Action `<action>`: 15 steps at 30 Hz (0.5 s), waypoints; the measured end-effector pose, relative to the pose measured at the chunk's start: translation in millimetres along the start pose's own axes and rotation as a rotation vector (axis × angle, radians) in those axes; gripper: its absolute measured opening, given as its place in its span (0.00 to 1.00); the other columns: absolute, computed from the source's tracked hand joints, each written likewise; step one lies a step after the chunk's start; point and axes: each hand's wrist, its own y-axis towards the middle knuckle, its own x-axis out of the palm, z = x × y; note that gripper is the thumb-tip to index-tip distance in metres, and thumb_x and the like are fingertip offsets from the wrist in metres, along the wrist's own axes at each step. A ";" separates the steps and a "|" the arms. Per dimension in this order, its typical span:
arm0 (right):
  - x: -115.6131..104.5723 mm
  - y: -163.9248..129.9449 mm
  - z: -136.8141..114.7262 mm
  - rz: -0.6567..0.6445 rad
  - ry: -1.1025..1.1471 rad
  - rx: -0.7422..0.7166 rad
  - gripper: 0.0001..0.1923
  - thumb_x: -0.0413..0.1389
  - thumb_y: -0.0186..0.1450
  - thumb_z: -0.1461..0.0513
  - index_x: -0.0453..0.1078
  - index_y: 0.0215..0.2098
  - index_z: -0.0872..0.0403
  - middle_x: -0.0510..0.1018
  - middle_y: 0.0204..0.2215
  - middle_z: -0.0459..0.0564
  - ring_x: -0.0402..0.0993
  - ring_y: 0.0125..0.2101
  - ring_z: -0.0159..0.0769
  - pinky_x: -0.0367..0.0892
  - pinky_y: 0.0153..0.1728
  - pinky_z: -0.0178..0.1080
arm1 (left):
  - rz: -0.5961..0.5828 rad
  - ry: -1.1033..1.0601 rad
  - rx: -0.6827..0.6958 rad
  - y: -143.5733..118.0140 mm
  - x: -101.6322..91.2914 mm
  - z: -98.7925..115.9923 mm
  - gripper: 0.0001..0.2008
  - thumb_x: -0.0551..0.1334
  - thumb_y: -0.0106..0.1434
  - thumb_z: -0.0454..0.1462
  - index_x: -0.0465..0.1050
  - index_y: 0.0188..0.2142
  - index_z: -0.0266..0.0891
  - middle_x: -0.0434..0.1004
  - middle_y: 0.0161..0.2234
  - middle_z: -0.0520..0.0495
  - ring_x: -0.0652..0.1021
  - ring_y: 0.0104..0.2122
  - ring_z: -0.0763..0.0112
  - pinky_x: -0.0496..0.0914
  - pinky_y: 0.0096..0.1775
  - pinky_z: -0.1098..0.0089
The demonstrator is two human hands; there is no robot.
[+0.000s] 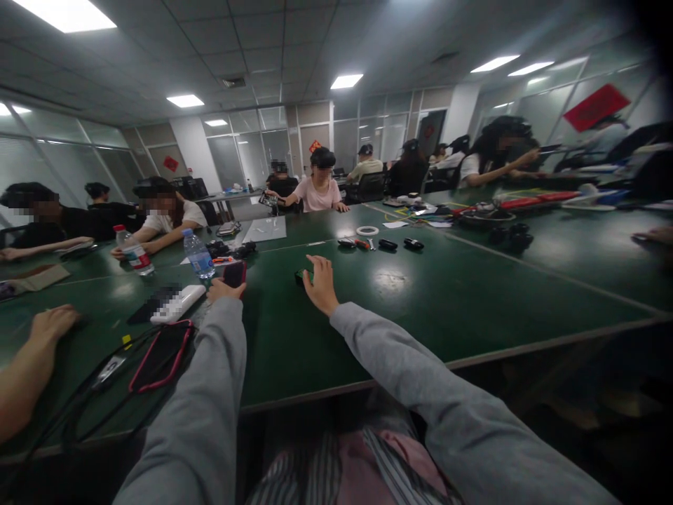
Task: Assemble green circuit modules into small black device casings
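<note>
My left hand [223,289] is closed around a dark, flat, phone-like thing with a reddish edge [235,274], just above the green table. To its right, my right hand [322,283] has its fingers stretched out and slightly curved, the thumb apart. Beside that thumb and partly behind the hand lies a small black item with a green face [301,276]; whether the hand touches it I cannot tell. Near my left forearm, a phone in a pink-red case [162,356] lies on the table among black cables [87,393].
Two bottles, one red-capped [133,251] and one blue-capped [198,255], stand at the left. A white box-like thing [179,303] lies nearer. Black items [388,245] and a tape ring [366,231] are farther off. Another person's arm [39,351] rests at left; several people sit around.
</note>
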 end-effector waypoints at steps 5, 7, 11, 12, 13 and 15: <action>46.2 1.3 -17.5 -0.091 0.606 0.311 0.24 0.53 0.64 0.54 0.61 0.57 0.50 0.69 0.48 0.52 0.65 0.49 0.37 0.57 0.57 0.43 | 0.132 -0.229 0.127 -29.2 20.2 41.3 0.38 0.67 0.48 0.51 0.54 0.52 0.37 0.65 0.50 0.36 0.68 0.52 0.51 0.61 0.50 0.58; 62.7 3.7 -18.3 -0.152 0.879 0.508 0.22 0.54 0.63 0.52 0.64 0.53 0.51 0.73 0.44 0.50 0.68 0.47 0.35 0.61 0.54 0.41 | 0.158 -0.325 0.187 -46.3 29.2 55.3 0.38 0.69 0.45 0.49 0.54 0.50 0.39 0.65 0.48 0.39 0.69 0.50 0.53 0.61 0.50 0.58; 69.5 8.7 -16.5 -0.385 1.293 0.768 0.22 0.49 0.65 0.47 0.68 0.46 0.55 0.77 0.38 0.51 0.73 0.44 0.38 0.68 0.48 0.42 | 0.178 -0.424 0.283 -72.6 43.0 71.2 0.38 0.71 0.41 0.45 0.54 0.47 0.39 0.64 0.45 0.40 0.70 0.47 0.55 0.61 0.50 0.57; 66.9 9.3 -15.6 -0.425 1.345 0.816 0.23 0.48 0.66 0.46 0.68 0.46 0.55 0.78 0.37 0.51 0.74 0.43 0.38 0.69 0.47 0.42 | 0.184 -0.432 0.296 -76.5 45.0 73.1 0.37 0.71 0.40 0.45 0.54 0.46 0.39 0.64 0.45 0.40 0.70 0.47 0.55 0.61 0.50 0.57; 63.5 9.7 -14.6 -0.447 1.377 0.860 0.24 0.47 0.66 0.46 0.68 0.45 0.55 0.78 0.37 0.51 0.75 0.42 0.38 0.69 0.46 0.43 | 0.193 -0.436 0.306 -79.5 46.5 74.3 0.37 0.71 0.40 0.45 0.55 0.45 0.39 0.63 0.44 0.41 0.69 0.47 0.55 0.61 0.49 0.57; 56.8 9.7 -12.9 -0.471 1.405 0.924 0.24 0.46 0.67 0.45 0.68 0.46 0.55 0.79 0.37 0.52 0.76 0.42 0.38 0.70 0.46 0.43 | 0.211 -0.445 0.326 -83.4 47.9 75.6 0.36 0.71 0.40 0.44 0.55 0.44 0.39 0.63 0.43 0.42 0.69 0.46 0.55 0.61 0.49 0.57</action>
